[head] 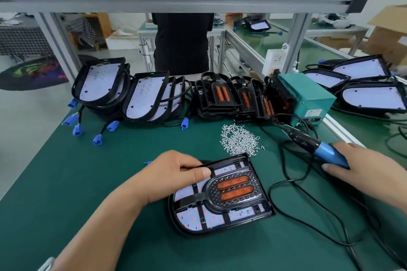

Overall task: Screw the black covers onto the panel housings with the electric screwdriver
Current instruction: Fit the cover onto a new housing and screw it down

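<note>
Two hands are over the green mat (88, 171), which is smooth and matte. The left hand (176, 171) grasps the panel housing (198, 224) at its rim: fingers curled over the edge, thumb laid flat on top. The housing is a black plastic shell, rounded at one end and square at the other, lying flat just below those fingers; its white board is dotted with small red points. The black cover (233, 189) sits in it, just right of the thumb tip, a ribbed frame with a textured U-shaped centre holding two orange, oblong, ridged lenses. The right hand (356, 160) is wrapped around the electric screwdriver (330, 154), fingers over the glossy blue barrel and thumb under it; the black nose points away from the fingertips, up and left. A loose heap of small bright metal screws (241, 139) lies between the two hands, beyond the left fingertips. Black cable (297, 204) loops on the mat below the right thumb. Farther beyond the fingers: leaning bare housings (101, 81) with blue connectors (97, 139), stacked spare covers (220, 94), and a teal metal box (308, 97).
</note>
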